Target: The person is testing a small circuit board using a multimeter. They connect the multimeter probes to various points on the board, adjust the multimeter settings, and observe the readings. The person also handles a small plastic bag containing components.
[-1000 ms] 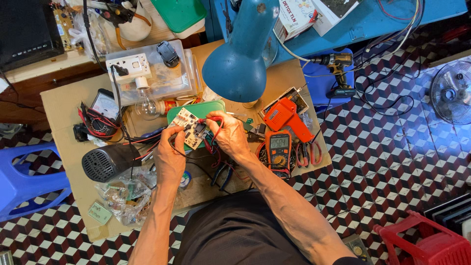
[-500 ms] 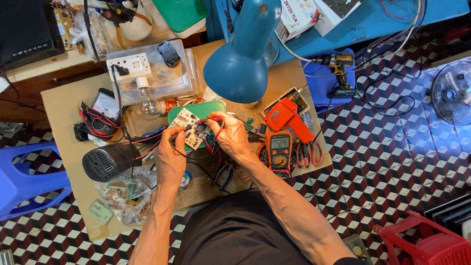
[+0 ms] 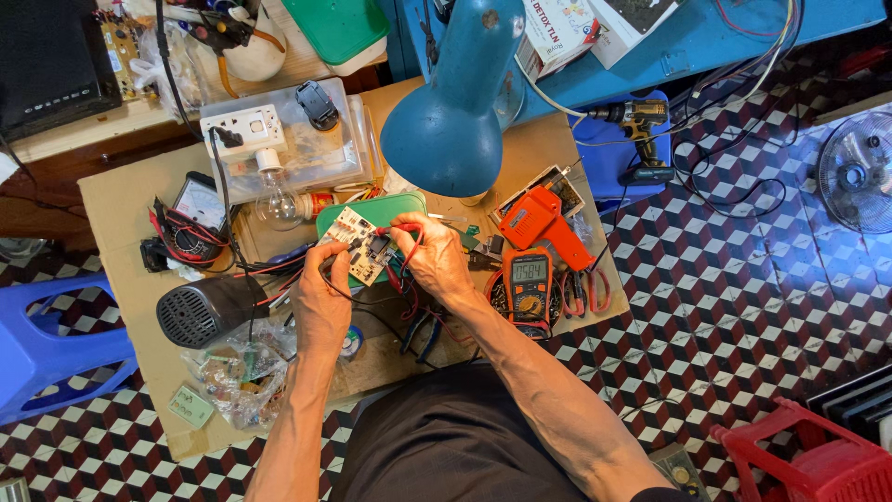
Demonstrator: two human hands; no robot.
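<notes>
Circuit board [image 3: 356,244], centre of frame, lying over the lower left corner of the green tray [image 3: 409,209] on the bench [image 3: 111,200]. I read it as light and stiff, but fragile on the component side: solder joints and small parts would not take pressing or bending. Best taken by its bare edges, not the populated face.

Left hand [image 3: 321,302] sits at the board's lower left edge, fingers curled closed around a black probe [image 3: 340,257], tip on the board. I can't tell whether the hand also pins the board itself.

Right hand [image 3: 435,260] is just right of the board, thumb and fingers pinched shut on a red probe [image 3: 395,228], tip reaching the board's upper right edge. Red lead loops under the palm.

Probes look thin and smooth, likely to skate off a pad with side load, so light pressure, straight down.

Around it: multimeter [image 3: 528,284] right of the right hand, display lit. Orange gun-shaped tool [image 3: 539,223] above it. Blue lamp [image 3: 455,112] hangs over the tray. Bulb [image 3: 269,200] and socket box [image 3: 243,133] upper left, black speaker-like unit [image 3: 206,310] left of the left hand. Pliers [image 3: 420,330] lie below the hands.
</notes>
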